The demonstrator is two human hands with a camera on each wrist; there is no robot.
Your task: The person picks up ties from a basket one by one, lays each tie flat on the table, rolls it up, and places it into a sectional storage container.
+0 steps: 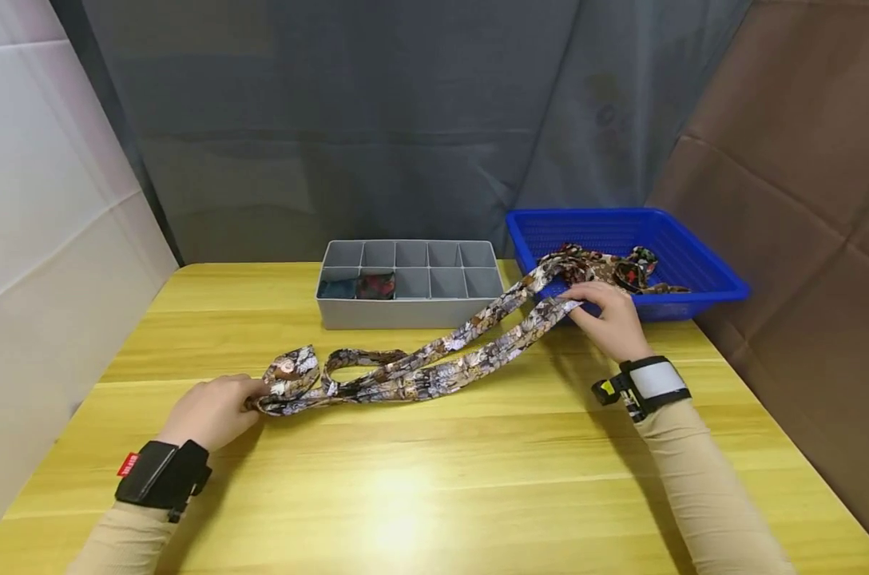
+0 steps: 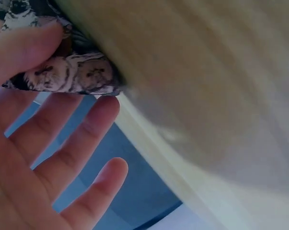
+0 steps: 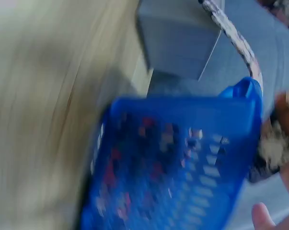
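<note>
Left hand (image 1: 212, 411) fingers pinching the patterned tie (image 1: 420, 369) end, right hand (image 1: 610, 319) fingers curled round it near blue basket (image 1: 700, 275)

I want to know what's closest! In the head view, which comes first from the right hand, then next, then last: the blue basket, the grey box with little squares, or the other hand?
1. Blue basket, just behind the right hand.
2. Grey box, to its left.
3. Left hand, far left, nearer the person.

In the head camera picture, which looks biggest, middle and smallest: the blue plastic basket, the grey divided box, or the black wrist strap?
1. Blue plastic basket, slightly larger-looking.
2. Grey divided box, close behind.
3. Black wrist strap, smallest, though nearest the camera.
</note>
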